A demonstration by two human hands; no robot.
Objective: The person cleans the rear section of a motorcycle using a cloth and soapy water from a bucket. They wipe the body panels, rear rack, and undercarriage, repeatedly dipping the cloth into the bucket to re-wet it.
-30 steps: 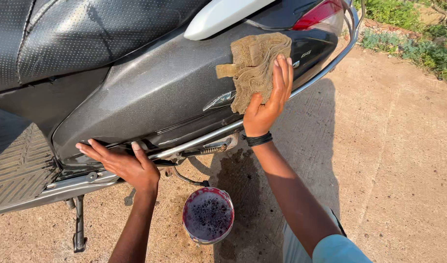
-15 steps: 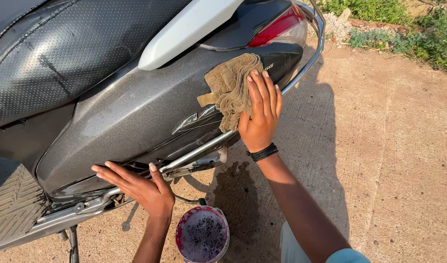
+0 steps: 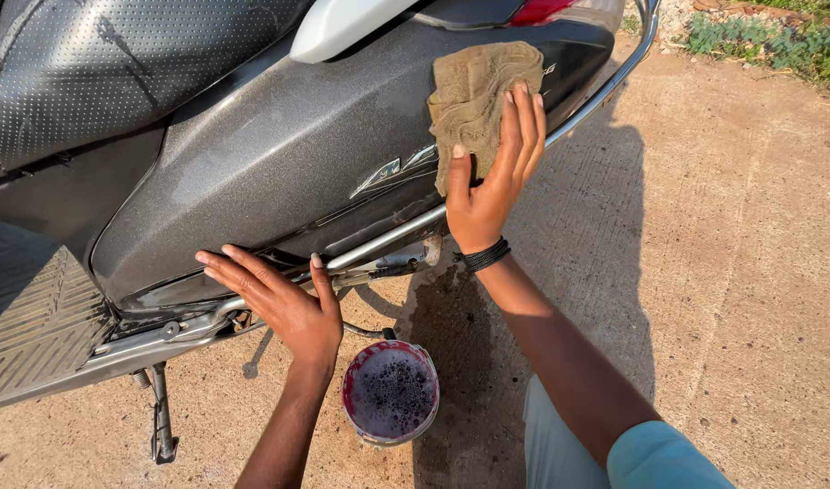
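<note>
A grey scooter side panel [image 3: 279,181] fills the upper left, under a black dotted seat [image 3: 116,72]. My right hand [image 3: 492,172] presses a tan cloth [image 3: 474,91] flat against the rear of the panel, fingers spread over the cloth. A black band circles that wrist. My left hand [image 3: 279,299] rests open on the lower edge of the panel, by the chrome rail [image 3: 388,240], fingers apart and holding nothing.
A small round bucket [image 3: 391,394] of dark soapy water stands on the concrete below my hands. The ribbed footboard [image 3: 30,317] lies at left with the side stand [image 3: 162,417] beneath it. A wet patch darkens the ground; grass [image 3: 777,41] grows at top right.
My right hand has slid the cloth along the rear panel. My left hand stays braced on the panel's lower edge. The view has moved closer to the scooter.
</note>
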